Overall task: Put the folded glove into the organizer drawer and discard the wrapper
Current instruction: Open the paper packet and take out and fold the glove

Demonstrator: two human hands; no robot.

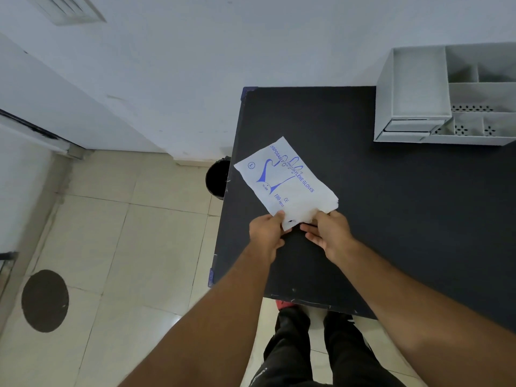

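Note:
A white plastic wrapper [284, 182] printed with blue glove artwork and lettering lies on the black table [405, 208] near its left edge. My left hand [265, 233] pinches the wrapper's near left corner. My right hand [329, 233] grips the near right end, where the plastic is bunched. I cannot pick out a separate glove; it may be inside the wrapper. A white organizer [446, 93] with several open compartments and a small drawer [409, 127] at its front stands at the table's far right, well away from both hands.
A black waste bin [217, 177] stands on the tiled floor just left of the table, against the wall. A dark round patch [44, 300] marks the floor at left. My legs show below the table's near edge.

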